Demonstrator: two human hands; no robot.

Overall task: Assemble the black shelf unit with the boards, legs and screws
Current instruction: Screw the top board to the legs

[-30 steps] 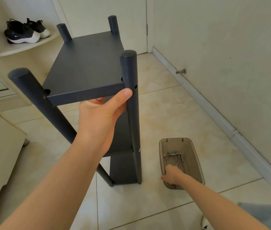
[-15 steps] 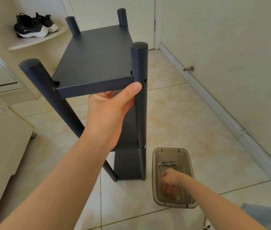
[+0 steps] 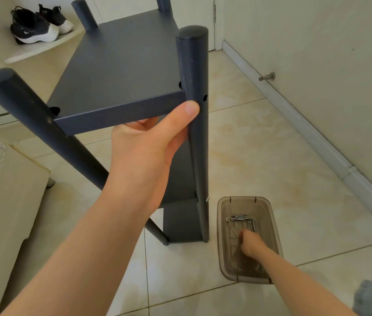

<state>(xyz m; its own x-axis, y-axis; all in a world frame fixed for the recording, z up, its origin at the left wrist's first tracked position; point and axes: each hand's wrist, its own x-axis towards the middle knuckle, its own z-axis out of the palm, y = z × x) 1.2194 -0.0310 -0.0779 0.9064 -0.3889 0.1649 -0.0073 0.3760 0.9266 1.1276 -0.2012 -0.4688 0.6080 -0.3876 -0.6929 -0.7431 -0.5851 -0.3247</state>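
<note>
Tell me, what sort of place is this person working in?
Probably a home entryway: a pair of sneakers sits on a low corner shelf, a door stands behind the shelf unit, and a doorstop juts from the wall above the tiled floor.

This is looking like a home hallway: shoes [image 3: 35,28] are sitting on a corner shelf [image 3: 43,50] by a door [image 3: 130,5], and floor tiles [image 3: 271,144] are shining.

A glossy beige tile floor [image 3: 271,156] carries the black shelf unit [image 3: 121,65], upright on its legs. A translucent brown plastic bin [image 3: 243,198] sits just beside its near right leg, and a cream cabinet [image 3: 9,201] stands at left.
</note>
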